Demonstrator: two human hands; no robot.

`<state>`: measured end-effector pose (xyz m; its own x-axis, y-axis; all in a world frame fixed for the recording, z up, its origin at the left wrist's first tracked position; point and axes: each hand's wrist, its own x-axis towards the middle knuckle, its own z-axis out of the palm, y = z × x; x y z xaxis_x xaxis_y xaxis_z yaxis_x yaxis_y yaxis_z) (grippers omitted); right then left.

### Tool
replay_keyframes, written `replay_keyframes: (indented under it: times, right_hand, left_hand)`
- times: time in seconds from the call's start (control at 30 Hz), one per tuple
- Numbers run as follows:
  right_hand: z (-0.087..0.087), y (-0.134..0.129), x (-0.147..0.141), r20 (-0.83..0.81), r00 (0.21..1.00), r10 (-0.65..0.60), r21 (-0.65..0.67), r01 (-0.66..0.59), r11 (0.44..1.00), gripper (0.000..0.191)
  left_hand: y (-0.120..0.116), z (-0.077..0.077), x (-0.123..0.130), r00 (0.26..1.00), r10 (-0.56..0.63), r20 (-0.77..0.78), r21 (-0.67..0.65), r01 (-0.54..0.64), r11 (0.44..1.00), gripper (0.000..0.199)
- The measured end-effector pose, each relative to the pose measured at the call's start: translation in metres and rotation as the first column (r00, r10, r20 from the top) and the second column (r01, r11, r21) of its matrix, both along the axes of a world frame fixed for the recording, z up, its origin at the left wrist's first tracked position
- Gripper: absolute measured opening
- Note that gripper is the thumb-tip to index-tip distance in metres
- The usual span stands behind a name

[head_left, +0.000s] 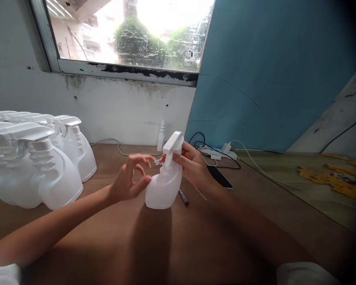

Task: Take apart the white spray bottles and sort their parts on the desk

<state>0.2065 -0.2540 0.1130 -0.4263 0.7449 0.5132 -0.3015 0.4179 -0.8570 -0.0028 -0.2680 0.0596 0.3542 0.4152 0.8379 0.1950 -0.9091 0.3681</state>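
Observation:
A translucent white spray bottle [163,188] stands in front of me on the brown table, its white trigger head [173,143] on top and pointing toward the left. My right hand [194,164] grips the bottle at the neck and trigger head from the right side. On the other side, my left hand [133,178] has its fingers apart and curved, with the thumb tip close to the bottle's shoulder; whether it touches cannot be told. Small white pieces [158,162] lie behind the bottle, partly hidden by the fingers.
Several similar spray bottles [59,178] crowd the table's left side. A slim white bottle [161,136] stands by the wall. Right of centre are a pen [183,196], a dark phone [219,177] and a power strip [219,152] with cables. Yellow material [332,178] lies far right.

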Motion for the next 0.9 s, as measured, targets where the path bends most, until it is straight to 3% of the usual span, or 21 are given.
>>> replay_keyframes:
  times: [0.07,0.13,0.23,0.33,0.53,0.73,0.9]
  right_hand:
    - [0.0,-0.004,-0.004,0.012,1.0,0.006,-0.001,-0.006,1.0,0.024]
    - [0.0,-0.006,-0.008,0.03,0.999,0.01,-0.003,-0.01,1.0,0.027]
    - [-0.001,-0.007,-0.01,0.051,0.998,0.026,-0.008,-0.026,1.0,0.031]
    - [-0.003,-0.003,-0.009,0.049,0.995,0.091,-0.011,-0.09,0.996,0.03]
    - [-0.009,0.0,-0.012,0.008,0.941,0.337,-0.069,-0.336,0.939,0.028]
    - [-0.013,-0.002,-0.017,-0.044,0.95,0.31,-0.084,-0.313,0.946,0.028]
    - [-0.015,-0.003,-0.02,-0.039,0.962,0.27,-0.088,-0.273,0.958,0.028]
  left_hand:
    - [-0.011,0.039,0.009,0.998,-0.002,0.068,-0.039,0.004,0.999,0.037]
    - [-0.021,0.07,0.019,0.998,0.049,0.028,-0.068,-0.047,0.997,0.046]
    - [-0.027,0.093,0.026,0.974,0.224,-0.008,-0.082,-0.224,0.971,0.043]
    - [-0.022,0.095,0.021,0.973,0.232,-0.021,-0.154,-0.232,0.96,0.029]
    - [-0.014,0.099,0.005,0.99,0.138,0.013,-0.233,-0.131,0.964,0.029]
    - [-0.017,0.1,0.005,0.994,0.104,0.011,-0.25,-0.098,0.963,0.026]
    - [-0.016,0.098,0.008,0.997,0.015,0.073,-0.347,0.012,0.938,0.023]
